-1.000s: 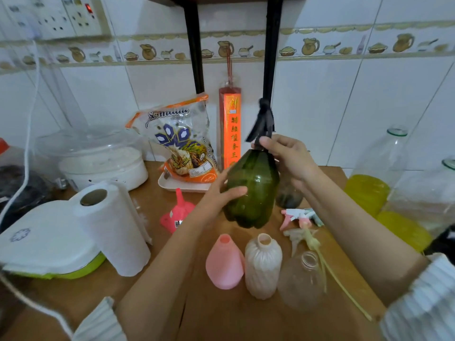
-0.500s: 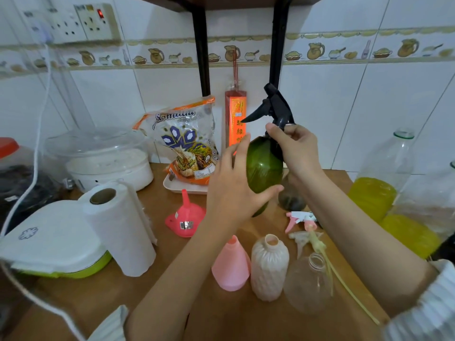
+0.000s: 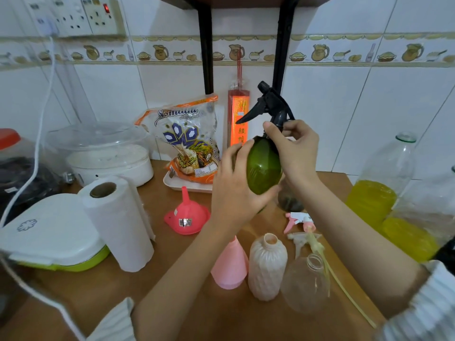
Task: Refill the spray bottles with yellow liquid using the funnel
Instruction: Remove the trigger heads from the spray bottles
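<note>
A white tiled wall with a border of painted jugs is standing behind a brown wooden table (image 3: 172,303), and two black shelf legs are coming down to it. Above the table the person is holding a dark green round plastic spray bottle (image 3: 264,166) upright in the air. The left hand (image 3: 237,187) is wrapping the belly of this bottle from the left side, with the thumb lying under it and the fingertips reaching up to its shoulder. The right hand (image 3: 294,150) is gripping the neck just under the black trigger spray head (image 3: 267,104), thumb in front and fingers curled behind, so both hands are closed on the same bottle. The lower part of the green bottle is being covered by the left palm, and whether the black head is tight or loose cannot be seen. On the table, a red plastic funnel (image 3: 188,216) is lying mouth down, left of the hands. Nearer to the person, a pink cone-shaped bottle (image 3: 230,265), a white ribbed bottle (image 3: 267,265) and a clear round bottle (image 3: 305,286) are standing open in a row. A large clear bottle of yellow liquid (image 3: 374,193) is standing at the right; a second one beside it is being cut off by the edge. A dark object behind the right wrist is mostly hidden.
</note>
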